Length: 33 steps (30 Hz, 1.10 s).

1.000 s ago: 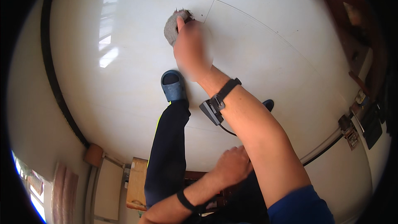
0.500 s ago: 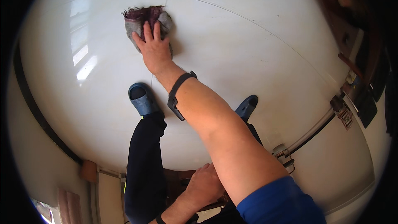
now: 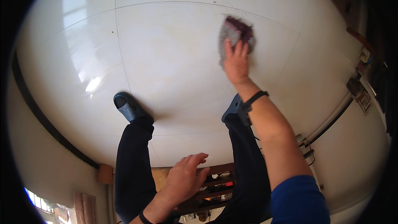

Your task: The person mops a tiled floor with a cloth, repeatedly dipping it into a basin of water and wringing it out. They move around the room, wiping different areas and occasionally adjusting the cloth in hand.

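A crumpled grey and dark maroon rag [image 3: 233, 34] with a ragged fringe lies on the glossy white floor, slightly blurred. My right hand [image 3: 238, 63] presses on its near side and holds it there, fingers spread over the fabric. The palm side of that hand is hidden. Above the gap between my knees hovers my left hand [image 3: 185, 177], holding nothing. Its fingers point right and the thumb stands apart from them.
My feet, in blue clogs [image 3: 129, 107], stand apart on the floor [image 3: 174, 74]. Behind my legs is a brown wooden rack [image 3: 215, 191] with things on its shelves. Dark furniture [image 3: 350, 12] stands at the far right. A dark strip [image 3: 45, 128] edges the left wall.
My right hand has swept the rag to the right across the floor. The left hand has come away from beside the right arm, and its fingers now show. My view has shifted somewhat.
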Each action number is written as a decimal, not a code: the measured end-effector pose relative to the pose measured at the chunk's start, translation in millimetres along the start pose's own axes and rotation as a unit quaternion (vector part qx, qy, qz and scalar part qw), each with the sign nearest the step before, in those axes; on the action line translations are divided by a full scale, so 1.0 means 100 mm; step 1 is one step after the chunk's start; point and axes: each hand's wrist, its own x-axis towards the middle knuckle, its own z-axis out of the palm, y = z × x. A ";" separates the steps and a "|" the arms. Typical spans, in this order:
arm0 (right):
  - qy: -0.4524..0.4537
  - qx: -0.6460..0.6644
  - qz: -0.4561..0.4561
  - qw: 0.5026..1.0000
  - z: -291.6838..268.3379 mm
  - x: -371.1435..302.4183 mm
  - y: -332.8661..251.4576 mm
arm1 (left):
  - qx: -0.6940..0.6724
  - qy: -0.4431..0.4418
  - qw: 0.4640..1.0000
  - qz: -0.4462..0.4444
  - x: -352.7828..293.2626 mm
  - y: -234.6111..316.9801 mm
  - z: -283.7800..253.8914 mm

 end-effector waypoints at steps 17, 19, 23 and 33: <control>0.024 0.046 0.218 0.975 -1.86 -0.75 2.38 | 0.071 0.017 0.997 0.027 0.17 -0.17 0.58; 0.074 0.085 0.146 0.983 -2.00 -0.72 1.81 | 0.073 0.026 0.995 0.059 0.20 -0.16 0.60; 0.029 0.184 0.106 0.977 -1.91 -0.48 0.47 | 0.051 0.038 0.996 0.068 0.23 -0.14 0.60; 0.095 0.306 -0.072 0.945 -1.45 0.52 -1.82 | 0.025 0.046 0.996 0.065 0.11 -0.14 0.38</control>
